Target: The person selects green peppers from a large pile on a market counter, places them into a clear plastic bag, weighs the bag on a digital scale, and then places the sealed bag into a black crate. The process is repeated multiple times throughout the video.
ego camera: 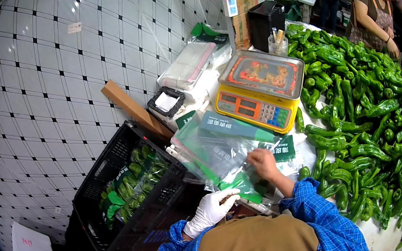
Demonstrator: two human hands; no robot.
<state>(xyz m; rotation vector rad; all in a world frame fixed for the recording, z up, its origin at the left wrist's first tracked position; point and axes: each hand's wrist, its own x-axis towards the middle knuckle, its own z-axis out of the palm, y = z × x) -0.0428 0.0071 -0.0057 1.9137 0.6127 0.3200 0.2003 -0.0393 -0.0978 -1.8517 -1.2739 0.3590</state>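
Note:
My left hand (212,209), in a white glove, pinches the near edge of a clear plastic bag (234,172) with a green printed band. My bare right hand (264,164) is over the bag's right side with its fingers curled. It is blurred, so whether it grips the film cannot be seen. Beneath lies a stack of printed plastic bags (238,128). Just beyond the stack stands a yellow weighing scale (255,108) with a stained metal pan (262,72). Long green peppers (355,150) are heaped on the table to the right.
A black plastic crate (97,184) at left holds bagged green peppers (132,185). Packs of clear bags (189,64), a small black box (166,101) and a cup (278,45) surround the scale. Cardboard (136,109) juts out behind the crate. A person in an apron (377,23) stands across the table.

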